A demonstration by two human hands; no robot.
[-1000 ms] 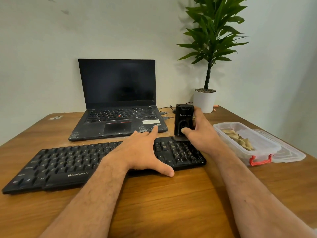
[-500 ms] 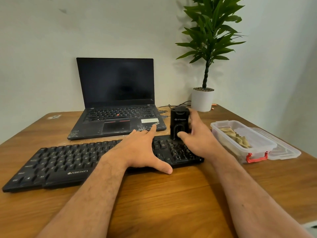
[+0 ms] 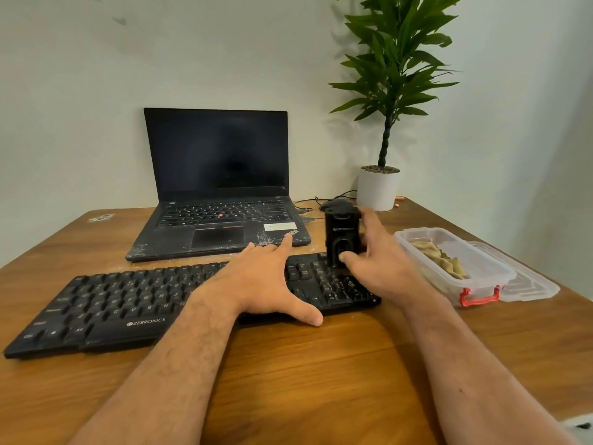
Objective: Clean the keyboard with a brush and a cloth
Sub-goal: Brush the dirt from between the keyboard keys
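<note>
A black Zebronics keyboard (image 3: 122, 303) lies across the wooden table. My left hand (image 3: 263, 281) lies flat on its middle keys with fingers spread, thumb over the front edge. My right hand (image 3: 378, 264) grips an upright black brush block (image 3: 341, 234) between thumb and fingers, its lower end on the keys at the keyboard's right part. A tan cloth (image 3: 439, 258) lies crumpled inside a clear plastic box (image 3: 481, 284) to the right of the keyboard.
An open black laptop (image 3: 218, 194) stands behind the keyboard, with a black mouse (image 3: 333, 205) and cables beside it. A potted plant in a white pot (image 3: 378, 191) stands at the back right. The box lid (image 3: 532, 284) lies to the right of the box.
My right hand has slid the brush block a little to the left and away along the keyboard's right part. My left hand stays pressed on the keys.
</note>
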